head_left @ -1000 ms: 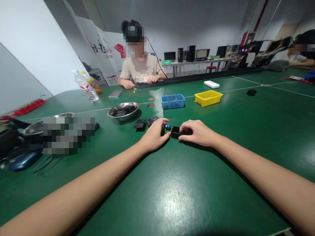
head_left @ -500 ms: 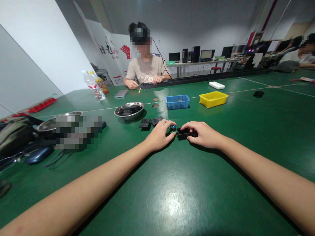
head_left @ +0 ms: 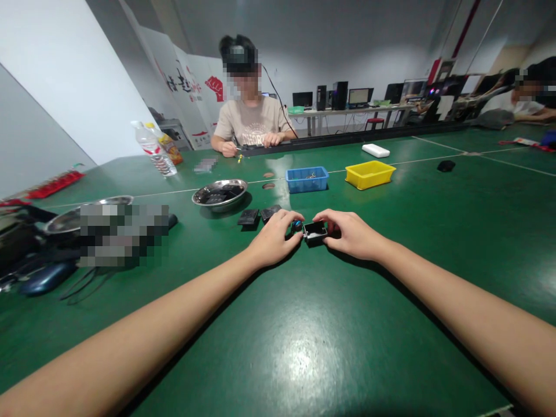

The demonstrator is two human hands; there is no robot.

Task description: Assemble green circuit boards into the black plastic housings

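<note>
A small black open-topped box (head_left: 315, 233) lies in front of me on the green table (head_left: 278, 313), something pale inside it. My right hand (head_left: 347, 231) is closed on its right side, thumb at the near side and fingers at the far side. Just left of the box, my left hand (head_left: 277, 236) pinches a small part with a blue top (head_left: 297, 224), partly hidden by the fingers. Two black plastic pieces (head_left: 249, 218) lie beyond my left hand; one is partly covered by it.
A metal bowl (head_left: 220, 195) of black parts stands beyond my left hand. A blue bin (head_left: 306, 180) with small metal parts and a yellow bin (head_left: 370, 175) stand farther back. Bags and a blue mouse (head_left: 47, 279) lie left. A person (head_left: 254, 121) works opposite.
My right fingers have shifted from over the box to its right side, so its inside now shows. The whole view has slid slightly left.
</note>
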